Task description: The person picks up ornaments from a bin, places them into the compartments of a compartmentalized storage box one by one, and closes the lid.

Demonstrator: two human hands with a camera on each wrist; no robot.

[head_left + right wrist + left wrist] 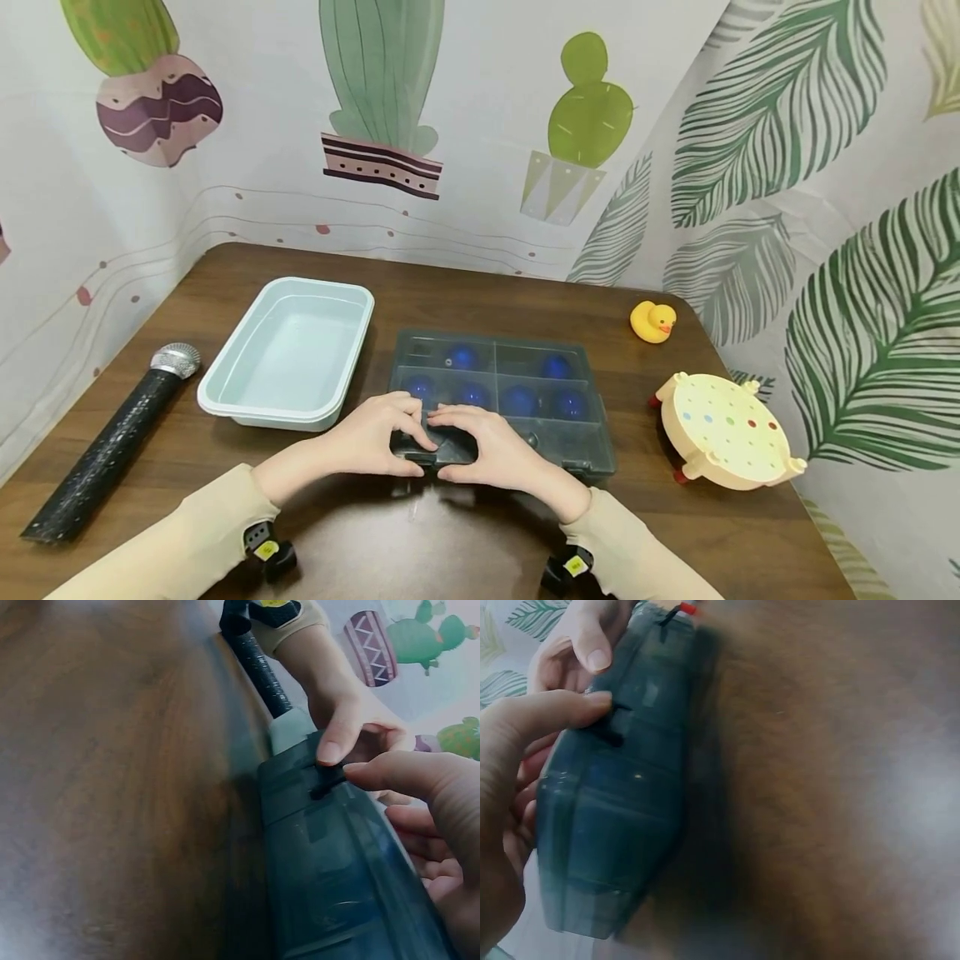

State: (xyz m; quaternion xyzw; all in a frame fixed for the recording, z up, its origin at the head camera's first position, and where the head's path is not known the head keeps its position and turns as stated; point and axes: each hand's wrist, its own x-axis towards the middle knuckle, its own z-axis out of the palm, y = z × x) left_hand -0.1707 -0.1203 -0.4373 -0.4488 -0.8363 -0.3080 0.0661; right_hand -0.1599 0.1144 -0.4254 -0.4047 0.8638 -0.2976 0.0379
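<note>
A see-through dark compartment box (555, 429) lies on the table, its lid down over several blue balls (519, 401) in separate compartments. My left hand (375, 437) grips its front edge near the middle, thumb low on the front side and fingers curled over the lid. Close beside it, my right hand (483, 446) holds the same edge in a mirrored way. In the left wrist view, the left thumb (589, 709) presses at a dark latch (611, 735) on the box's front wall. The right thumb (375, 771) is right by that latch in the right wrist view.
A pale blue tray (217, 400) stands left of the box, with a microphone (120, 450) beyond it near the left edge. On the right are a yellow rubber duck (651, 323) at the back and a cream round toy with short legs (727, 433) nearer.
</note>
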